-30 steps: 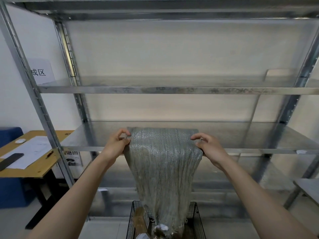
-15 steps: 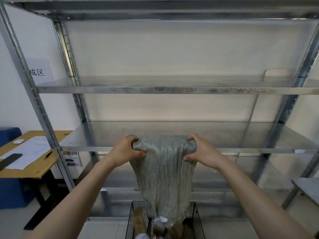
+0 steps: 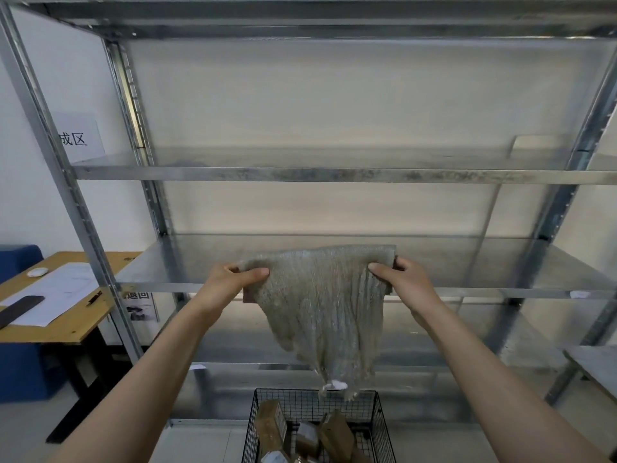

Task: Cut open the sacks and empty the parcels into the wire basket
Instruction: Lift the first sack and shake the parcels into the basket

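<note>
Left hand (image 3: pixel 230 282) and right hand (image 3: pixel 404 282) pinch the woven sack (image 3: pixel 320 312) by its top corners (wider apart now); its lower end, at 6 o'clock, now hangs above the wire basket (image 3: pixel 380 426) with parcels (image 3: pixel 337 436).

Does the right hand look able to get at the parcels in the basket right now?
Probably not yet: the right hand grips the top corner of the sack, level with the shelf. The basket below is open-topped, so once it lets go the way to the parcels looks free.
</note>
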